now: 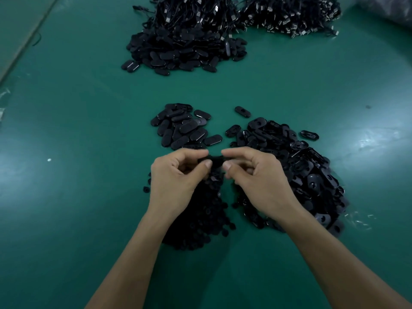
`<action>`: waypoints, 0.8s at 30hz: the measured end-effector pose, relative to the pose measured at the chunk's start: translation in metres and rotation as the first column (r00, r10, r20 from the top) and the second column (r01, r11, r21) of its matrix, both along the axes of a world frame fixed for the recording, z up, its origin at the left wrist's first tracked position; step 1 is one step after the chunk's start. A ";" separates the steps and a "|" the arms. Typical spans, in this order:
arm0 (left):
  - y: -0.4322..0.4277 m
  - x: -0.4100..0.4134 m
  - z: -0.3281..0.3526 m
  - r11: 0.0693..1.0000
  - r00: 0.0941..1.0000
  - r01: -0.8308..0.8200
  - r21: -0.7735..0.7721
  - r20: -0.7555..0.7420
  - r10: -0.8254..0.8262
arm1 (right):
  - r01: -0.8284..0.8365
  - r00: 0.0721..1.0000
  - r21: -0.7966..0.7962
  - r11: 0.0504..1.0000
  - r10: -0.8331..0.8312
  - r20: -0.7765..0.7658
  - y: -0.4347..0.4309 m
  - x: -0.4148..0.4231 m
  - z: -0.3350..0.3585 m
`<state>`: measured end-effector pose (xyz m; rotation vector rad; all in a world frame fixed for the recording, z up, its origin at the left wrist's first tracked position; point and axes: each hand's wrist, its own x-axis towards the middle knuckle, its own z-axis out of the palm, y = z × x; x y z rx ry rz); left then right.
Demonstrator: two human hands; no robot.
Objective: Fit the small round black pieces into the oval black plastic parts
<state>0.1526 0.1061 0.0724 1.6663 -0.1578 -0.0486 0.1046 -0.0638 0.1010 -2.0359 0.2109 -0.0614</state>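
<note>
While both of your hands meet over the heap of small round pieces, the step in hand looks like the fitting itself. Your left hand and right hand each pinch one end of a dark oval part between thumb and forefinger, so each grip is pressed together on it. You cannot tell whether a round piece already sits in it, because the fingers hide its middle.

Next, by my judgement, you need a firm thumb press until the piece seats flush. Then drop the part onto the smooth-faced ovals just beyond the heap.

To the right of the heap lies the supply of open oval shells, glossy hard plastic with a hole showing in several. The round pieces look matt and soft-edged, perhaps rubbery. Far beyond the heap, ovals tangled with cables are stacked on the green surface, a smooth mat with dull glare.
</note>
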 end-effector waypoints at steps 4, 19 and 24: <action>0.010 0.023 0.001 0.975 0.976 -0.217 0.048 0.003 0.217 | 0.078 0.997 -0.279 0.957 -0.070 0.039 -0.006 -0.001 -0.010; 0.006 0.078 0.001 0.897 0.957 -0.279 0.344 0.027 0.287 | -0.157 0.985 -0.742 0.652 0.156 -0.072 -0.005 0.031 -0.016; 0.003 0.067 0.007 0.854 0.946 -0.321 0.408 0.178 0.271 | -0.030 0.996 -0.637 0.770 0.079 0.048 -0.005 0.032 -0.018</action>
